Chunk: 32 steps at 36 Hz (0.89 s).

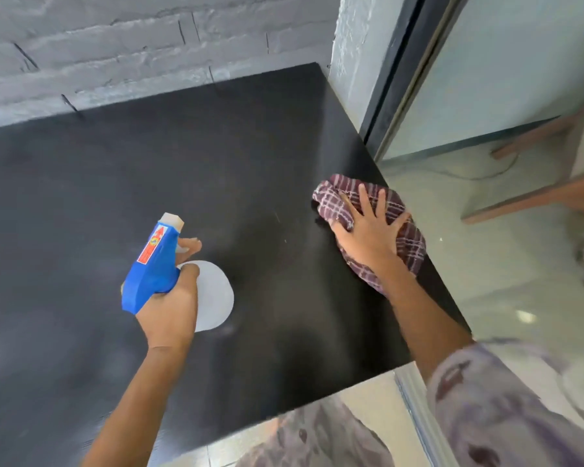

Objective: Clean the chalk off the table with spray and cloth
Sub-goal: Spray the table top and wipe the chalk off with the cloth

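Observation:
A black table (149,156) fills most of the head view. My left hand (171,308) grips a spray bottle (155,264) with a blue head, a white nozzle and a pale round body, held above the table's middle with the nozzle facing away from me. My right hand (368,230) lies flat with spread fingers on a crumpled maroon checked cloth (408,244) and presses it onto the table near the right edge. A few faint pale specks and smears (277,217) show on the dark surface between the bottle and the cloth.
A grey painted brick wall (115,45) runs along the table's far edge. A glass partition with a dark frame (395,96) stands at the far right corner. Beyond the right edge are a pale floor and wooden furniture legs (533,193).

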Available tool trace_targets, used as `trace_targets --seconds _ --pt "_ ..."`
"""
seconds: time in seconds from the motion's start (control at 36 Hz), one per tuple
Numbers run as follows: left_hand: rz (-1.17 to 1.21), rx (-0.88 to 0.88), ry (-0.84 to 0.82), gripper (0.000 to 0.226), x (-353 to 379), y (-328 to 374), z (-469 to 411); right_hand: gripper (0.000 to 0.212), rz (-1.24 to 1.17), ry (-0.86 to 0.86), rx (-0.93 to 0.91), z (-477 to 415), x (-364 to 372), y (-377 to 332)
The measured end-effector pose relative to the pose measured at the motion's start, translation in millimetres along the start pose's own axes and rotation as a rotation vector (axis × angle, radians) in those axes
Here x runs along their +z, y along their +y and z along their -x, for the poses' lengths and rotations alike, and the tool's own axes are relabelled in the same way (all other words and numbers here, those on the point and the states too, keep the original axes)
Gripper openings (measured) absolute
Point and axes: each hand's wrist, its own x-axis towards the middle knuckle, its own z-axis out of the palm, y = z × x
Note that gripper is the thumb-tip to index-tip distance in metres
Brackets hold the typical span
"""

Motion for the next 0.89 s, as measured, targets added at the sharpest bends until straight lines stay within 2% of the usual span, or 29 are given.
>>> trace_targets --seconds 0.06,0.17,0.22,0.28,0.36,0.47,0.56,0.61,0.67,0.72,0.78,0.83,0.89 --pt "0.006 -0.019 -0.018 0.025 -3 2 6 0.065 -0.005 -0.001 -0.033 -4 1 -36" --pt "0.018 -0.003 -0.070 0.031 -9 1 16 0.063 0.010 0.008 -0.352 63 19 -86" --pt "0.024 0.027 -0.079 0.027 -11 -2 21 0.063 0.009 0.024 -0.474 116 29 -88" --pt "0.037 0.024 -0.082 0.024 -14 -6 26 0.061 -0.005 0.042 -0.504 164 37 -71" --pt "0.041 -0.017 -0.077 0.022 -20 -12 34 0.062 0.050 0.059 -0.382 198 39 -15" --pt "0.015 -0.013 -0.069 0.030 -29 -12 42 0.063 0.033 0.002 -0.054 175 24 50" --pt "0.043 -0.023 -0.080 0.023 -32 -8 47 0.066 0.037 0.012 0.122 138 19 49" --pt "0.058 -0.043 -0.071 0.020 -33 -7 52 0.067 0.041 0.000 0.148 122 18 24" --pt "0.043 -0.084 -0.028 0.023 -35 -9 56 0.067 0.037 0.009 0.045 121 19 -9" --pt "0.035 -0.123 0.009 0.028 -38 -8 60 0.065 0.048 0.030 -0.147 136 24 -43" --pt "0.042 -0.128 0.038 0.020 -42 -8 64 0.065 0.038 0.011 -0.337 162 33 -69" --pt "0.032 -0.158 0.073 0.019 -45 -7 68 0.064 0.024 -0.015 -0.474 192 44 -78" --pt "0.041 -0.180 0.105 0.027 -50 -4 73 0.062 0.019 -0.021 -0.551 216 49 -68"
